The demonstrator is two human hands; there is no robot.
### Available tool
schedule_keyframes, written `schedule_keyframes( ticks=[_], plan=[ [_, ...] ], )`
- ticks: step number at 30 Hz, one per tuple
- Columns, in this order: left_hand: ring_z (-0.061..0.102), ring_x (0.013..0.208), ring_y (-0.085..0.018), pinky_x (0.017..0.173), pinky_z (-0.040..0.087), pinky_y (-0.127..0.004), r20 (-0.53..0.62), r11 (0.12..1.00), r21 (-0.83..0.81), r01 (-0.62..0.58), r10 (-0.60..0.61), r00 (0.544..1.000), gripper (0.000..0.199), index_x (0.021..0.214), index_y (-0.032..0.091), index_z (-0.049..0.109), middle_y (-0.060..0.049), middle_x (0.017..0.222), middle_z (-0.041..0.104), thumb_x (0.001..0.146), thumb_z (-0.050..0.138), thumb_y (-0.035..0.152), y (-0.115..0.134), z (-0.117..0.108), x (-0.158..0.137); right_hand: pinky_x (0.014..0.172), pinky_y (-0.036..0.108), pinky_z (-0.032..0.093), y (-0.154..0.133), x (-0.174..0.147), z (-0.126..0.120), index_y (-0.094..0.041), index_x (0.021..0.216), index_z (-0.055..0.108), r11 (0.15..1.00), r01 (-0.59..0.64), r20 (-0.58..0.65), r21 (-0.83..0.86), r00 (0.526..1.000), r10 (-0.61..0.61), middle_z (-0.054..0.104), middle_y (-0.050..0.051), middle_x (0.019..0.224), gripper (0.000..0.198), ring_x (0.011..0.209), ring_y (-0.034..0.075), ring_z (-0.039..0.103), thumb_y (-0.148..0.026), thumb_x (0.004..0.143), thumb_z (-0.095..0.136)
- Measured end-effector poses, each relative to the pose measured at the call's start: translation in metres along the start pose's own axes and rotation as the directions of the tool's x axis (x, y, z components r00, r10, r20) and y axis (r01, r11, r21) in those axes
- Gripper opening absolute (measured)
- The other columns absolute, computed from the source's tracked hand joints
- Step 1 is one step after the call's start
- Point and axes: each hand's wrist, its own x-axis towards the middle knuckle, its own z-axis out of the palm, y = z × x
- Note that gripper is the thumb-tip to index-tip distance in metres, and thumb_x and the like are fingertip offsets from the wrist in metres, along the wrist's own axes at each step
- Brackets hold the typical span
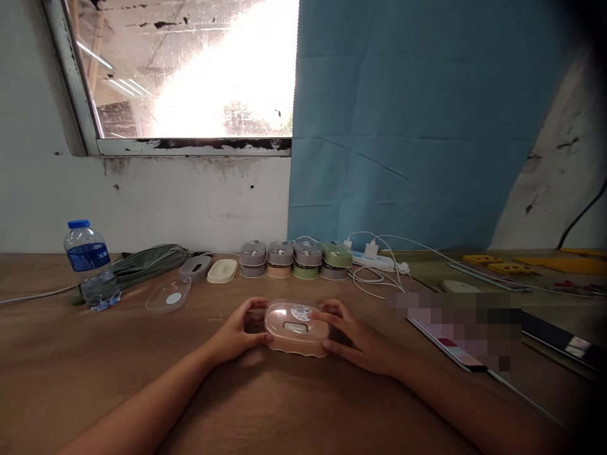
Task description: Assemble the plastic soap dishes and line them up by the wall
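Observation:
An oval, peach-coloured soap box (298, 346) with a clear lid sits on the table in front of me. On its lid is a round white printed sticker (300, 312), and a pale slot shows in the middle. My left hand (241, 332) grips the box's left end, thumb at the near side and fingers around the far side. At the right end, my right hand (353, 338) holds it with the thumb low on the side and the index finger on the lid near the sticker. Some fingertips are hidden behind the box.
Several stacked soap boxes (281, 253) in grey, peach and green line the wall. Left of them lie a cream insert (222, 271), a grey tray (195, 268) and a clear lid (169, 295). A water bottle (92, 265) stands far left; a power strip (379, 260) and cables lie right.

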Motion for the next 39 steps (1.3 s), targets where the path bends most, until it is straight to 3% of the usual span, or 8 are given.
schedule_keyframes(
  ticks=[7, 10, 14, 16, 18, 28, 34, 39],
  plan=[
    [0.055, 0.101, -0.021, 0.085, 0.044, -0.036, 0.146, 0.998, 0.052, -0.026, 0.018, 0.989, 0.054, 0.117, 0.020, 0.041, -0.010, 0.109, 0.057, 0.070, 0.067, 0.025, 0.008, 0.001, -0.003, 0.102, 0.041, 0.030, -0.002, -0.002, -0.003, -0.031, 0.131, 0.032, 0.999, 0.028, 0.114, 0.042, 0.993, -0.033, 0.018, 0.006, 0.133, 0.053, 0.125, 0.025, 0.028, -0.044, 0.083, 0.049],
    [0.051, 0.106, -0.022, 0.092, 0.038, -0.039, 0.076, 0.947, 0.301, -0.111, 0.092, 0.993, 0.046, 0.116, 0.021, 0.044, -0.011, 0.119, 0.051, 0.074, 0.061, 0.029, 0.006, -0.010, 0.002, 0.101, 0.042, 0.031, -0.008, -0.001, -0.005, -0.032, 0.133, 0.028, 0.998, 0.026, 0.152, 0.059, 0.988, -0.035, 0.016, 0.006, 0.138, 0.064, 0.127, 0.028, 0.025, -0.047, 0.077, 0.055],
    [0.037, 0.120, -0.026, 0.102, 0.018, -0.047, -0.195, 0.541, 0.838, 0.065, 0.187, 0.963, 0.038, 0.116, 0.018, 0.044, -0.012, 0.127, 0.046, 0.080, 0.046, 0.029, -0.009, -0.044, 0.018, 0.101, 0.041, 0.031, -0.010, 0.000, -0.006, -0.032, 0.132, 0.028, 0.999, 0.016, 0.153, 0.052, 0.988, -0.024, 0.019, 0.007, 0.137, 0.065, 0.126, 0.026, 0.027, -0.047, 0.076, 0.057],
    [0.027, 0.127, -0.029, 0.104, 0.013, -0.047, -0.318, 0.339, 0.905, 0.257, 0.137, 0.938, 0.049, 0.125, 0.014, 0.036, -0.015, 0.135, 0.036, 0.079, 0.044, 0.027, -0.018, -0.064, 0.027, 0.100, 0.041, 0.031, -0.007, -0.001, -0.006, -0.030, 0.131, 0.032, 0.999, 0.021, 0.143, 0.049, 0.989, -0.028, 0.021, 0.008, 0.136, 0.065, 0.125, 0.026, 0.029, -0.048, 0.074, 0.059],
    [0.019, 0.129, -0.034, 0.102, 0.011, -0.051, -0.391, 0.278, 0.893, 0.354, 0.088, 0.916, 0.057, 0.129, 0.009, 0.031, -0.018, 0.138, 0.031, 0.077, 0.044, 0.028, -0.025, -0.080, 0.034, 0.100, 0.041, 0.031, -0.003, -0.002, -0.006, -0.028, 0.128, 0.036, 0.998, 0.025, 0.121, 0.050, 0.992, -0.031, 0.022, 0.008, 0.136, 0.066, 0.124, 0.027, 0.030, -0.048, 0.071, 0.062],
    [0.048, 0.110, -0.031, 0.093, 0.033, -0.042, -0.287, 0.277, 0.910, 0.310, -0.120, 0.950, 0.046, 0.113, 0.011, 0.051, -0.017, 0.121, 0.051, 0.072, 0.046, 0.032, 0.012, -0.086, 0.014, 0.099, 0.043, 0.030, 0.004, -0.004, -0.003, -0.028, 0.123, 0.040, 0.987, -0.008, 0.093, 0.159, 0.996, -0.007, 0.025, 0.008, 0.137, 0.073, 0.124, 0.028, 0.032, -0.046, 0.060, 0.071],
    [0.049, 0.105, -0.029, 0.091, 0.036, -0.040, -0.087, 0.438, 0.886, 0.148, -0.157, 0.984, 0.039, 0.110, 0.021, 0.053, -0.008, 0.120, 0.049, 0.073, 0.050, 0.032, 0.042, -0.030, -0.029, 0.094, 0.041, 0.038, 0.018, 0.002, 0.007, -0.023, 0.123, 0.038, 0.900, -0.065, -0.102, 0.431, 0.988, 0.120, 0.043, 0.009, 0.126, 0.066, 0.113, 0.026, 0.045, -0.049, 0.069, 0.063],
    [0.043, 0.112, -0.029, 0.093, 0.036, -0.042, 0.165, 0.533, 0.841, -0.098, -0.079, 0.983, 0.048, 0.120, 0.023, 0.046, -0.011, 0.127, 0.043, 0.074, 0.053, 0.032, 0.048, 0.024, -0.040, 0.086, 0.040, 0.045, 0.030, 0.006, 0.006, -0.024, 0.122, 0.035, 0.839, -0.107, -0.309, 0.533, 0.899, 0.311, 0.048, 0.009, 0.122, 0.060, 0.105, 0.025, 0.052, -0.051, 0.073, 0.058]
  ],
)
